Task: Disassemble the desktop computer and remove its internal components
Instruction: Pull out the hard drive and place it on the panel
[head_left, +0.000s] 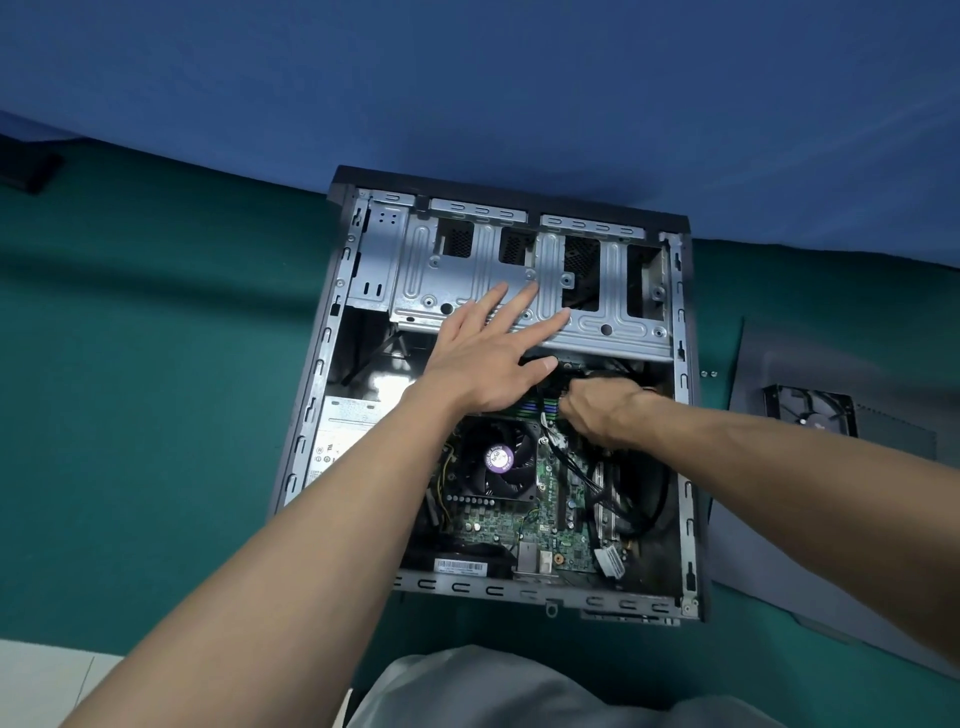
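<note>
Left hand (493, 358) lies flat, fingers spread, on the drive cage (467, 260), bracing the open computer case (311, 400) on the green mat (156, 364); right hand (597, 410) grips the black cables (592, 480) below the cage, I judge to pull a plug.

Hardly anything reads clearly. The round purple sticker (499, 458) on the cooler fan (511, 488) carries print too small to make out. The white label (328, 457) on the power supply (345, 410) shows blurred marks (certification-style symbols). A barcode label (460, 566) and white lettering (549, 493) on the motherboard (488, 525) are unreadable.
</note>
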